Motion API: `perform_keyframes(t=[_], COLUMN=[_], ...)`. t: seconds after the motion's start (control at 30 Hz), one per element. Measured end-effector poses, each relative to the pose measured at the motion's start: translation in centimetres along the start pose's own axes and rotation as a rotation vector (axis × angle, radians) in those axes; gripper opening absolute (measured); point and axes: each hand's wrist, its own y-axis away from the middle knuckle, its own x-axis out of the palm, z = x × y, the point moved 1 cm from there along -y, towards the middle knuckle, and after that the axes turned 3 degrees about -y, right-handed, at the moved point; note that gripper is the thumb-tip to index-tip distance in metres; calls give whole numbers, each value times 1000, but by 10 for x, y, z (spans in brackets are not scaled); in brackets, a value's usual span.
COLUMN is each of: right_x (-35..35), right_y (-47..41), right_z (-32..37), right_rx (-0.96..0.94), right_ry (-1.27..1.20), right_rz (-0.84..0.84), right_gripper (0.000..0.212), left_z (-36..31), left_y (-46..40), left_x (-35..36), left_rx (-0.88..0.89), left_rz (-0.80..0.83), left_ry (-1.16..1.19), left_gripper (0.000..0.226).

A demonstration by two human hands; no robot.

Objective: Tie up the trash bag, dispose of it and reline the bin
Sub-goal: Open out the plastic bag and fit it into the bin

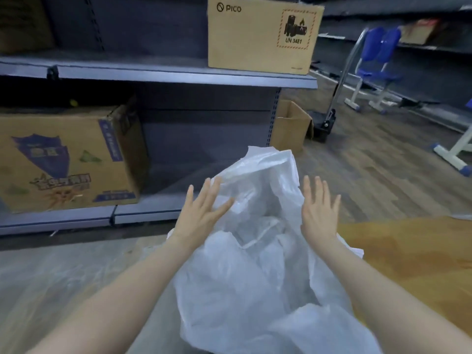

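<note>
A white translucent trash bag (255, 264) billows up in front of me, its crumpled top reaching toward the shelf; the bin under it is hidden. My left hand (201, 213) has straight spread fingers at the bag's left upper edge, the fingertips against the plastic. My right hand (319, 210) is open with straight fingers at the bag's right side, holding nothing.
A grey metal shelf unit (158, 72) stands ahead with a printed cardboard box (69, 159) below and a PICO box (260, 34) above. An open carton (291, 126) and a hand trolley (327, 121) stand on the wooden floor; blue chairs (375, 62) stand at right. A brown cardboard surface (408, 256) lies at my right.
</note>
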Motion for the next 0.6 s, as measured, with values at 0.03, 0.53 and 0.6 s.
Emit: perform_keyframes(t=[0.03,0.53,0.6], right_x=[8,6,19], right_y=[2,72,83], right_z=[3,79,90], right_rx=[-8,-521,-231], right_ry=[27,-405,-277], right_rz=[-27,181,749], right_gripper=[99,70,76], left_z=[-2,-6,-7], left_y=[1,17,19], left_x=[6,8,10], left_rx=[72,433,362], left_rz=[-10,159,305], left_ry=[-64,-44,-55], left_gripper=[117,89,80])
